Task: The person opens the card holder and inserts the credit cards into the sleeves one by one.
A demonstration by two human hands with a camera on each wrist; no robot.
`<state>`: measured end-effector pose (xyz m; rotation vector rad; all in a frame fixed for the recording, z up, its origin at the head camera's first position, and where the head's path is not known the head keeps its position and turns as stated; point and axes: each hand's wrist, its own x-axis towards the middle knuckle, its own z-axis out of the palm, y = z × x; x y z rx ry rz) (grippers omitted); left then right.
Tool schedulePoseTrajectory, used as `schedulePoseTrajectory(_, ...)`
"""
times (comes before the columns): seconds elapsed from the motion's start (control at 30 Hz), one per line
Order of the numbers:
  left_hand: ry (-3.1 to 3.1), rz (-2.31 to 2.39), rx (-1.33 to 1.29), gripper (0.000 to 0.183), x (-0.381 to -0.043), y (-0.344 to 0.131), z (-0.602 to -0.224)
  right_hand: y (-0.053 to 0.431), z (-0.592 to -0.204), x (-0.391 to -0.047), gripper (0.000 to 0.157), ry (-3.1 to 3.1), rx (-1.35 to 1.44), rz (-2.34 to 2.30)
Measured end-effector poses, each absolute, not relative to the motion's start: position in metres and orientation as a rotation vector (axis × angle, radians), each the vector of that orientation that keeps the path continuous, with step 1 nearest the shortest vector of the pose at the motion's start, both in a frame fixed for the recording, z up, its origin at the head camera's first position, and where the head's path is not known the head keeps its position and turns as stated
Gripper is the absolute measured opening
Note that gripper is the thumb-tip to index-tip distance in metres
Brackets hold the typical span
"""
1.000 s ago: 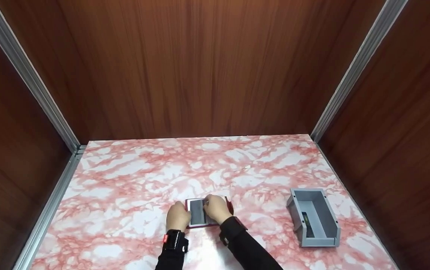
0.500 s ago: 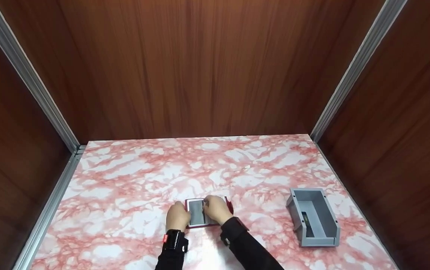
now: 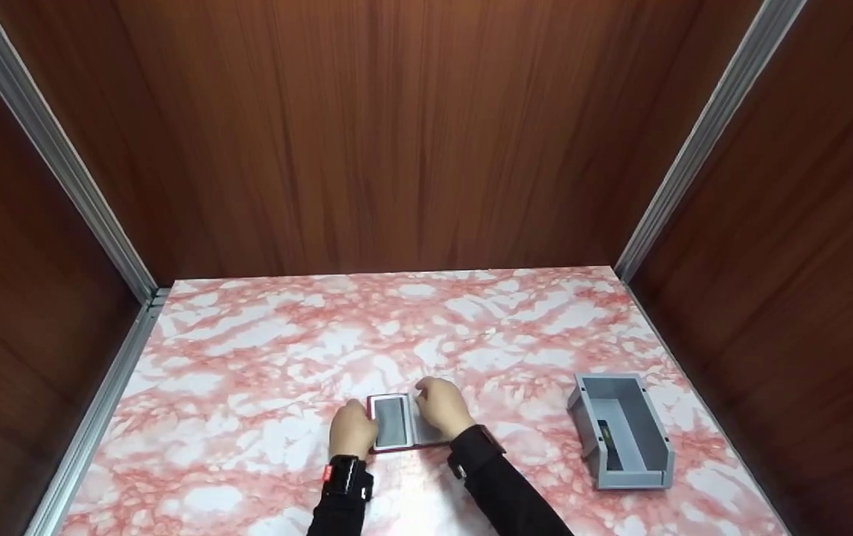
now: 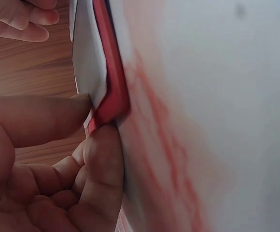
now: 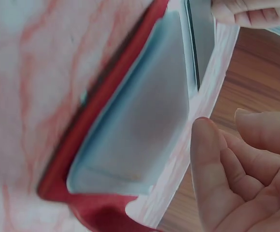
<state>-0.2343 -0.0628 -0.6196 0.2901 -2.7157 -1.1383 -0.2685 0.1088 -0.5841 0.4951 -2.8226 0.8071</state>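
Head view: the left hand [image 3: 353, 429] grips the left edge of a red card holder [image 3: 394, 420], which lies spread on the pink-and-white table [image 3: 248, 357] between the two hands. Left wrist view shows that pinch closely: thumb pressed on the pale leaf [image 4: 89, 53], index finger tucked against the underside of the red cover's corner. The right hand [image 3: 444, 407] grasps nothing; in its own wrist view the thumb and index finger stand apart, the other fingers loosely curled, just beside a translucent sleeve [image 5: 135, 111].

Half a second ago the right hand's fingertips were at the middle of the holder; they have since drawn off to the right and away from the person, and more of the holder's right half shows. The left hand and the grey bin [image 3: 624, 435] have stayed where they were.

The right hand covers part of the holder's right half in the head view. The red tab [image 5: 108, 212] is cut off by the right wrist frame's bottom edge, and the dark item [image 3: 608, 445] in the bin is too small to identify.
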Motion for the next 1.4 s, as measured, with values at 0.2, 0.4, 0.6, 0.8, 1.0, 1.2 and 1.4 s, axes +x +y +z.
schedulePoseTrajectory(0.2, -2.701, -1.134, 0.272, 0.018, -0.233, -0.062, -0.618, 0.116, -0.583, -0.269, 0.014, -2.796, 0.501, 0.693)
schedulePoseTrajectory(0.4, -2.702, -1.132, 0.273, 0.019, -0.231, -0.063, -0.617, 0.122, -0.585, -0.269, 0.013, -2.806, 0.462, 0.647)
schedulePoseTrajectory(0.6, -2.694, -1.132, 0.262, 0.018, -0.231, -0.063, -0.617, 0.126, -0.588, -0.27, 0.013, -2.812, 0.445, 0.646)
schedulePoseTrajectory(0.8, -2.699, -1.111, 0.253, 0.018, -0.231, -0.063, -0.617, 0.128, -0.587, -0.269, 0.014, -2.814, 0.451, 0.631)
schedulePoseTrajectory(1.0, -2.698, -1.11, 0.254, 0.017, -0.231, -0.062, -0.616, 0.13, -0.589, -0.268, 0.015, -2.814, 0.451, 0.601)
schedulePoseTrajectory(1.2, -2.696, -1.107, 0.258, 0.018, -0.232, -0.062, -0.616, 0.13, -0.589, -0.269, 0.021, -2.853, 0.428, 0.588)
schedulePoseTrajectory(1.4, -2.699, -1.112, 0.265, 0.019, -0.231, -0.062, -0.616, 0.129, -0.589, -0.267, 0.022, -2.879, 0.402, 0.565)
